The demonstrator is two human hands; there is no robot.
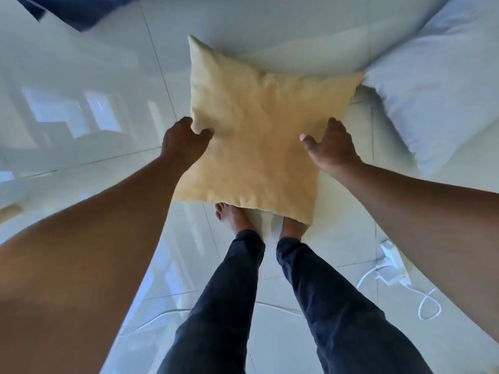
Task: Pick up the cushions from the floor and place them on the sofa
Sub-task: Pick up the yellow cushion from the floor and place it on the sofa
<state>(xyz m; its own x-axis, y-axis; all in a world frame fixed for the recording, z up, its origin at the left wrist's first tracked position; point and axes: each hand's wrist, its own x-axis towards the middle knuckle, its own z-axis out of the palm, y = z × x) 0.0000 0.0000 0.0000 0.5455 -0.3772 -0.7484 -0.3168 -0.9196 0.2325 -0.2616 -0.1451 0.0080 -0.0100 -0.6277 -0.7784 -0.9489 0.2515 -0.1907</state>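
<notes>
While both arms are stretched forward and downward, a yellow cushion (256, 136) is held between the two hands above the glossy tiled floor (89, 109). The cushion's left edge is clamped by the left hand (183, 143), whose thumb is pressed onto the top fabric and whose fingers are curled underneath. The right edge is gripped by the right hand (330, 149), with the thumb laid on the upper face and the remaining fingers wrapped around the side out of sight. The cushion is kept roughly flat, slightly rotated so that one corner is pointed away toward the upper left, and its near corner is seen over the person's bare feet (235, 218). Dark trousers (270, 306) are worn on the legs below. Beyond the cushion's far right corner, a pale grey-blue pillow (432, 90) is seen lying on the floor at the upper right; whether the two are touching cannot be told. A white charger with its looped cable (394, 265) is lying on the tiles at the lower right. A dark blue fabric (70, 9) is visible at the upper left edge.
</notes>
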